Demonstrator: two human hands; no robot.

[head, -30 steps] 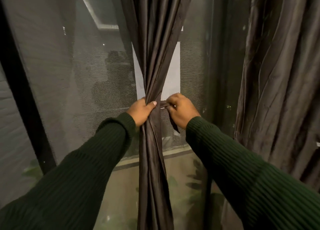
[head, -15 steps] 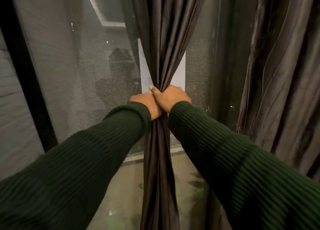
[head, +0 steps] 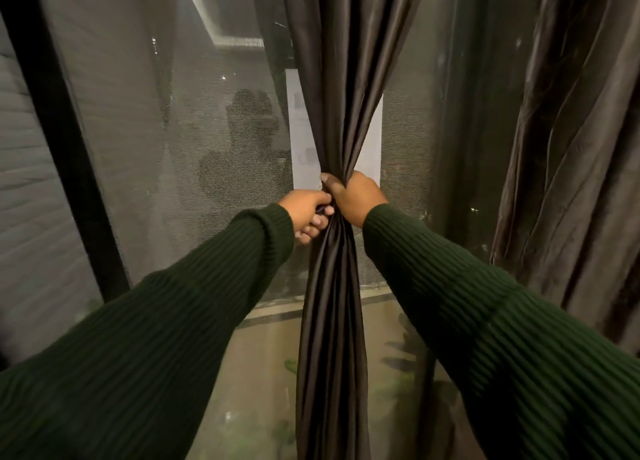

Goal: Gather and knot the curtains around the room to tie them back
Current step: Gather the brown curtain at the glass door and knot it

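A dark brown curtain (head: 334, 314) hangs in the centre, bunched into a narrow waist at mid-height. My right hand (head: 356, 198) is wrapped around that waist from the right, its thumb crossing the front of the bundle. My left hand (head: 306, 211) sits at the left side of the waist, fingers curled on a small dark piece of the tie or fabric; exactly what it pinches is hidden. Both hands touch each other. Both sleeves are dark green ribbed knit.
A second, loose dark curtain (head: 571, 154) hangs at the right. Behind is a mesh-screened window (head: 173, 140) with a black vertical frame bar (head: 65, 140) at the left. A sill edge (head: 273, 312) runs below; plants show dimly outside.
One second ago my right hand was pulling a thin tie out to the right of the bundle. Both hands have since closed together on the waist, and my left fingers now pinch at its left side.
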